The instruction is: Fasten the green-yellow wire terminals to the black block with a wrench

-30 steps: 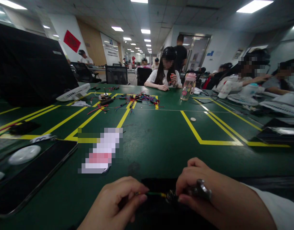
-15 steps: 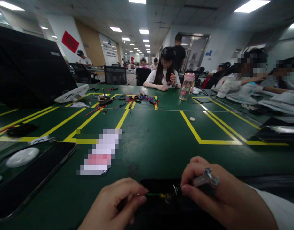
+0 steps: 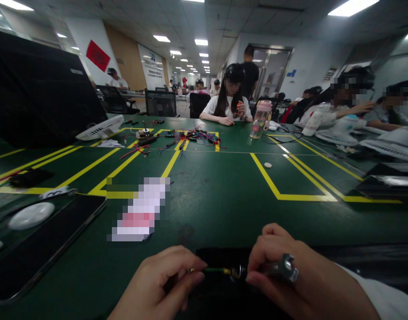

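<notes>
Nearest to us, our left hand (image 3: pixel 160 284) pinches the end of a thin green wire (image 3: pixel 216 270) between thumb and forefinger. Our right hand (image 3: pixel 290 275) is closed on a small metal wrench (image 3: pixel 279 268), its head at the wire's other end, probably on a nut there; too blurred to be sure. Both sit over a black pad (image 3: pixel 220 258) on the green table (image 3: pixel 217 195). Left of the pad lies a dark tablet (image 3: pixel 40 249). Beyond the pad: a coloured wire pile (image 3: pixel 200 135), then a pink-capped bottle (image 3: pixel 260 119), then a seated person (image 3: pixel 228 104).
</notes>
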The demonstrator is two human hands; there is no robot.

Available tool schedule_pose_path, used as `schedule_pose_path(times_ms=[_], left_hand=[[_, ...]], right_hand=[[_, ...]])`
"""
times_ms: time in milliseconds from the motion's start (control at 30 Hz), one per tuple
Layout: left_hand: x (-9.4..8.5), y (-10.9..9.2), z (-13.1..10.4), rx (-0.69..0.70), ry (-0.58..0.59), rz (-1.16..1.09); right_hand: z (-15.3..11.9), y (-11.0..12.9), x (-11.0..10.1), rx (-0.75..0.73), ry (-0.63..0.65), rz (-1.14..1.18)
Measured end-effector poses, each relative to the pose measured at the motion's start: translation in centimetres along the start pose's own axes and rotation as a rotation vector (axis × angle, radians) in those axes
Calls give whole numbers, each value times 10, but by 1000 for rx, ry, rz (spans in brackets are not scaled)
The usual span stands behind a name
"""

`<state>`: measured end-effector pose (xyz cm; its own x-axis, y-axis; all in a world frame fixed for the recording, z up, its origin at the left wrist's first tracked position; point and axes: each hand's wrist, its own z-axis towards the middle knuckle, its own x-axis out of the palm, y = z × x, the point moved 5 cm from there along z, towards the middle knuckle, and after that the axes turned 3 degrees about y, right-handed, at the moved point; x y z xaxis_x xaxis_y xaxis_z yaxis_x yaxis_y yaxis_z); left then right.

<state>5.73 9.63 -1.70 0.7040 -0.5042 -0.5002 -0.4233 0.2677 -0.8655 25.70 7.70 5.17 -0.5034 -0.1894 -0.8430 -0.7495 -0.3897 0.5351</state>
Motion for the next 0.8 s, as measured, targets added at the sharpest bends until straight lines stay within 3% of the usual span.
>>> schedule_pose_path(times_ms=[200,633,800], left_hand=[[0,-2,2,25,-9,27],[-2,-4,1,20,-2,41],[-1,-2,1,-2,15,36]], right_hand=[[-3,0,1,-138,-64,30],[-1,2,-4,-95,96,49],[-3,-4,-12,22,46,87]])
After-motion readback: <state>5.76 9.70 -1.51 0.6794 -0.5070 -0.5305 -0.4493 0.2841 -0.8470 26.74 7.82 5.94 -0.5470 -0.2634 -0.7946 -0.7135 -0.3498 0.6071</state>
